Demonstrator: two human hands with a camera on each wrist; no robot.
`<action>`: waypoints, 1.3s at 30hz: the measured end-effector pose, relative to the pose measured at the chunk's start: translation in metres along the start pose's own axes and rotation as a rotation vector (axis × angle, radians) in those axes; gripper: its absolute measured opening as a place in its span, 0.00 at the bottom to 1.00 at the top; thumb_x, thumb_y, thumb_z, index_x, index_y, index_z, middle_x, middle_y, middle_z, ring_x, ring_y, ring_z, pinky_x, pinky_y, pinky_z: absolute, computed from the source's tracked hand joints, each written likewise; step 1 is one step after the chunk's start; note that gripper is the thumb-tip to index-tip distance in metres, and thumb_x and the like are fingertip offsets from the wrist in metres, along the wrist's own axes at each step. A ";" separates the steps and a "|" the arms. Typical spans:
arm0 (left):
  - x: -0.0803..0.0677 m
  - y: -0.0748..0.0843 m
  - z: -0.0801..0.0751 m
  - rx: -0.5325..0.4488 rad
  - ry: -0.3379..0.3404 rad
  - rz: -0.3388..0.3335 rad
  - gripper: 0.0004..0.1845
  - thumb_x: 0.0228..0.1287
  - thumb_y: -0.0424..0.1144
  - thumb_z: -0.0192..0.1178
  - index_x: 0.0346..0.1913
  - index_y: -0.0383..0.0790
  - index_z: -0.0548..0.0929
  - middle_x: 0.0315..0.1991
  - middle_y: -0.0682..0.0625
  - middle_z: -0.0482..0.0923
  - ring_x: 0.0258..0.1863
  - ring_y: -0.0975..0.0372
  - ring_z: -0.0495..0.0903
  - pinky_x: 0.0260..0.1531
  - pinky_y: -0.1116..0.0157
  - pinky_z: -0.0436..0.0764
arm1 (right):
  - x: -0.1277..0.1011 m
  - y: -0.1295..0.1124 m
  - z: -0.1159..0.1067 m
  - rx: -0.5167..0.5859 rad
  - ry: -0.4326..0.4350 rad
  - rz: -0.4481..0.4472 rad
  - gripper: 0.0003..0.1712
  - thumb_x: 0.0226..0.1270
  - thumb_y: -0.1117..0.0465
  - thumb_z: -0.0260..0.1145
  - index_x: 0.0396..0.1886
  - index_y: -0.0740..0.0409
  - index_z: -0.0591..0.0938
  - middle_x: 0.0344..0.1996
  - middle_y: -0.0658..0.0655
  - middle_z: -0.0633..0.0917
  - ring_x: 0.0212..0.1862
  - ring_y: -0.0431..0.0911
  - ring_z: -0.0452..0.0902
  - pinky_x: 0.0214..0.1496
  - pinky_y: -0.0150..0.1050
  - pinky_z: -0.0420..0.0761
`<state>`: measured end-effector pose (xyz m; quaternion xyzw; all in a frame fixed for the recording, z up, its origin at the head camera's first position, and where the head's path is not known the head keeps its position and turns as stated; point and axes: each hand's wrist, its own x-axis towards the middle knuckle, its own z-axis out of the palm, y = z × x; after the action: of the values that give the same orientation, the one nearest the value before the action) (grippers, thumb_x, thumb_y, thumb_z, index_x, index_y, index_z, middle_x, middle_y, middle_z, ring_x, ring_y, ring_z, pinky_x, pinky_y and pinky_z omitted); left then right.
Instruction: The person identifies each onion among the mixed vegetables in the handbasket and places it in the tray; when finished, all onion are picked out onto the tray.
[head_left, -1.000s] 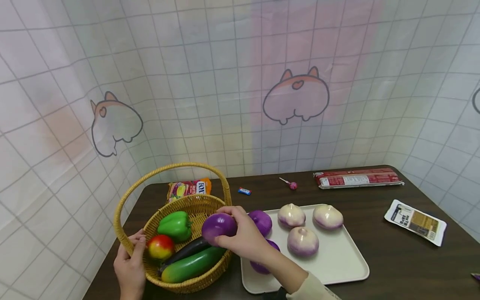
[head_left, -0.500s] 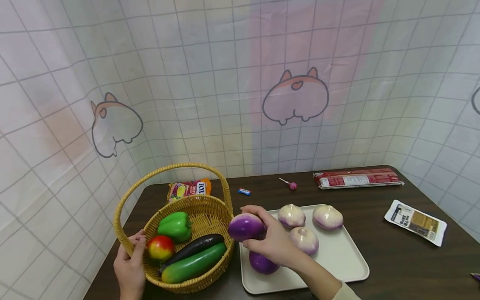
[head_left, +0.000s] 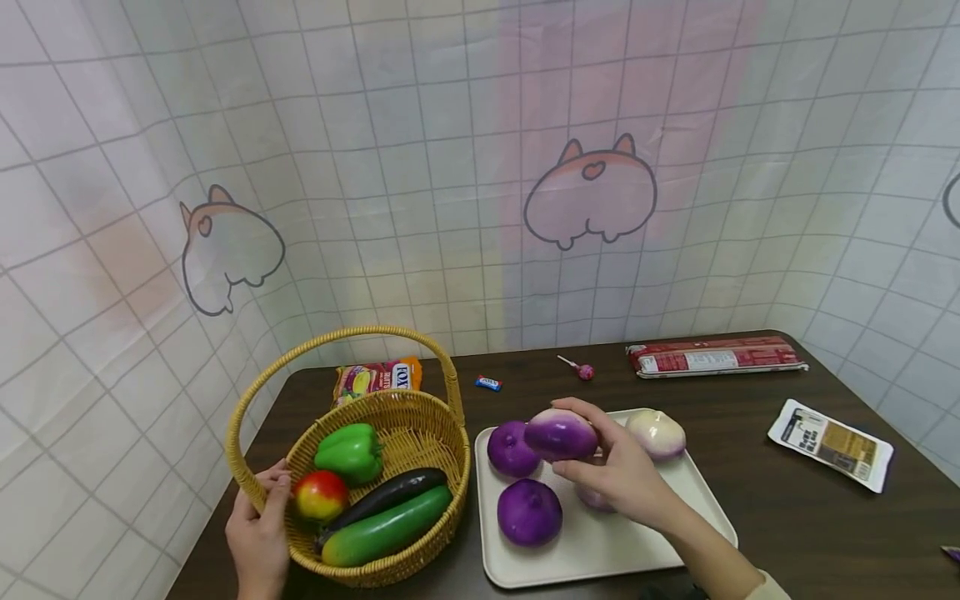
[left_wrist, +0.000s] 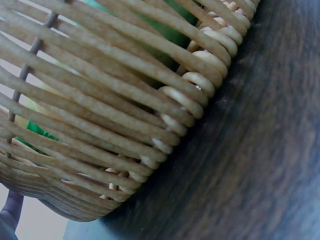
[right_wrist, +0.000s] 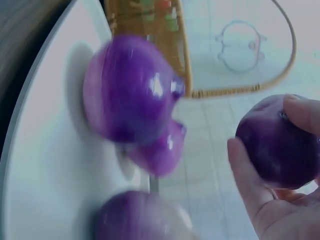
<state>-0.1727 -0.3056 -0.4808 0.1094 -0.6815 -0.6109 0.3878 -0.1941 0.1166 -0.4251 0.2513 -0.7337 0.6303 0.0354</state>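
My right hand [head_left: 600, 458] grips a purple onion [head_left: 557, 435] and holds it just above the cream tray [head_left: 660, 546]. In the right wrist view the held onion [right_wrist: 277, 142] sits between thumb and fingers. On the tray lie two purple onions [head_left: 510, 448] [head_left: 529, 512] and a pale onion [head_left: 656, 434]; another pale one [head_left: 591, 498] is mostly hidden behind the hand. My left hand [head_left: 258, 533] grips the rim of the wicker basket [head_left: 408, 417], which holds a green pepper [head_left: 348, 450], an apple [head_left: 321, 493], an aubergine [head_left: 390, 493] and a cucumber [head_left: 386, 525].
The dark table [head_left: 810, 517] carries a long red packet [head_left: 716, 357], a lollipop [head_left: 583, 370], a small blue sweet [head_left: 488, 382], a snack bag [head_left: 378, 377] behind the basket, and a printed packet [head_left: 831, 443] at the right. A tiled curtain wall closes off the back and left.
My right hand has carried the purple onion from over the basket to the right, over the tray. The left hand and basket have stayed put.
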 end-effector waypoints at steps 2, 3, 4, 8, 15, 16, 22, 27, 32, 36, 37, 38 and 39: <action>0.000 0.000 0.000 0.007 0.000 -0.001 0.13 0.67 0.32 0.61 0.33 0.21 0.75 0.42 0.52 0.82 0.48 0.68 0.80 0.47 0.79 0.74 | -0.004 0.003 -0.011 -0.009 0.013 0.002 0.38 0.57 0.69 0.73 0.67 0.50 0.70 0.59 0.59 0.76 0.53 0.43 0.78 0.46 0.35 0.82; 0.000 0.000 0.000 0.008 0.000 -0.003 0.13 0.67 0.32 0.61 0.33 0.21 0.75 0.42 0.52 0.82 0.48 0.68 0.80 0.47 0.79 0.74 | -0.006 0.004 -0.016 -0.018 0.024 -0.001 0.38 0.57 0.70 0.73 0.67 0.51 0.70 0.60 0.60 0.75 0.54 0.42 0.77 0.48 0.34 0.82; 0.000 0.000 0.000 0.008 0.000 -0.006 0.13 0.67 0.32 0.61 0.33 0.21 0.75 0.42 0.52 0.82 0.48 0.68 0.80 0.47 0.79 0.74 | -0.008 0.005 -0.021 -0.033 0.042 -0.007 0.38 0.57 0.70 0.73 0.67 0.52 0.70 0.60 0.60 0.75 0.55 0.41 0.77 0.49 0.33 0.81; 0.000 0.000 0.000 0.001 0.002 -0.015 0.13 0.67 0.32 0.61 0.33 0.21 0.75 0.42 0.53 0.83 0.48 0.67 0.80 0.46 0.79 0.74 | -0.017 0.007 -0.039 -0.058 0.099 -0.024 0.38 0.56 0.74 0.71 0.67 0.58 0.69 0.59 0.59 0.75 0.56 0.38 0.76 0.52 0.30 0.79; -0.001 0.001 -0.001 -0.023 0.005 -0.022 0.13 0.67 0.32 0.62 0.33 0.21 0.75 0.42 0.52 0.83 0.47 0.67 0.80 0.46 0.79 0.75 | -0.035 0.009 -0.063 -0.151 0.192 0.052 0.33 0.62 0.67 0.70 0.66 0.57 0.69 0.57 0.52 0.77 0.52 0.36 0.76 0.47 0.29 0.81; -0.001 0.001 -0.001 -0.021 0.004 -0.025 0.13 0.67 0.32 0.62 0.33 0.21 0.75 0.42 0.52 0.83 0.47 0.67 0.80 0.46 0.79 0.75 | -0.038 0.010 -0.065 -0.164 0.207 0.058 0.32 0.64 0.67 0.69 0.66 0.58 0.69 0.56 0.51 0.76 0.52 0.36 0.75 0.47 0.28 0.80; 0.000 0.001 0.000 -0.020 0.001 -0.035 0.13 0.67 0.32 0.62 0.34 0.21 0.75 0.43 0.51 0.83 0.48 0.68 0.80 0.47 0.79 0.75 | -0.053 0.016 -0.078 -0.155 0.289 0.083 0.23 0.73 0.64 0.59 0.65 0.62 0.70 0.56 0.46 0.76 0.53 0.32 0.74 0.49 0.24 0.78; 0.000 0.000 -0.001 -0.024 -0.002 -0.049 0.14 0.67 0.33 0.62 0.34 0.21 0.75 0.43 0.52 0.83 0.48 0.68 0.80 0.47 0.80 0.74 | -0.060 0.024 -0.089 -0.023 0.333 0.096 0.22 0.74 0.66 0.57 0.65 0.65 0.71 0.55 0.45 0.77 0.52 0.34 0.73 0.47 0.24 0.77; -0.001 0.001 0.000 -0.030 0.004 -0.041 0.14 0.67 0.33 0.62 0.34 0.21 0.75 0.42 0.52 0.83 0.48 0.67 0.80 0.47 0.79 0.74 | -0.065 0.032 -0.098 0.019 0.334 0.072 0.24 0.73 0.69 0.56 0.67 0.64 0.69 0.56 0.47 0.77 0.54 0.34 0.73 0.50 0.24 0.76; 0.000 0.002 0.000 -0.040 0.005 -0.028 0.14 0.67 0.32 0.62 0.33 0.20 0.75 0.42 0.50 0.83 0.48 0.66 0.81 0.48 0.78 0.74 | -0.068 0.039 -0.104 -0.053 0.319 0.071 0.27 0.72 0.70 0.57 0.70 0.59 0.67 0.59 0.46 0.74 0.56 0.33 0.71 0.52 0.21 0.73; 0.000 0.002 0.001 -0.043 0.003 -0.025 0.13 0.67 0.32 0.62 0.33 0.20 0.75 0.42 0.49 0.83 0.48 0.66 0.81 0.48 0.78 0.75 | -0.069 0.041 -0.105 -0.068 0.313 0.076 0.28 0.72 0.70 0.57 0.70 0.58 0.67 0.59 0.45 0.74 0.56 0.32 0.70 0.52 0.20 0.72; 0.000 0.002 0.000 -0.045 0.002 -0.023 0.13 0.67 0.32 0.62 0.33 0.20 0.75 0.42 0.49 0.83 0.48 0.65 0.81 0.48 0.78 0.75 | -0.070 0.042 -0.106 -0.074 0.306 0.080 0.28 0.72 0.70 0.57 0.70 0.58 0.66 0.59 0.45 0.73 0.56 0.32 0.70 0.52 0.20 0.72; 0.000 0.002 0.000 -0.045 0.002 -0.020 0.13 0.67 0.32 0.62 0.33 0.20 0.75 0.42 0.49 0.83 0.48 0.65 0.81 0.48 0.78 0.75 | -0.071 0.044 -0.107 -0.082 0.297 0.085 0.29 0.71 0.70 0.58 0.70 0.58 0.66 0.59 0.44 0.73 0.56 0.31 0.70 0.52 0.20 0.72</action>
<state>-0.1719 -0.3048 -0.4791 0.1082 -0.6661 -0.6297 0.3848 -0.1788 0.2438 -0.4693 0.1223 -0.7554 0.6311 0.1269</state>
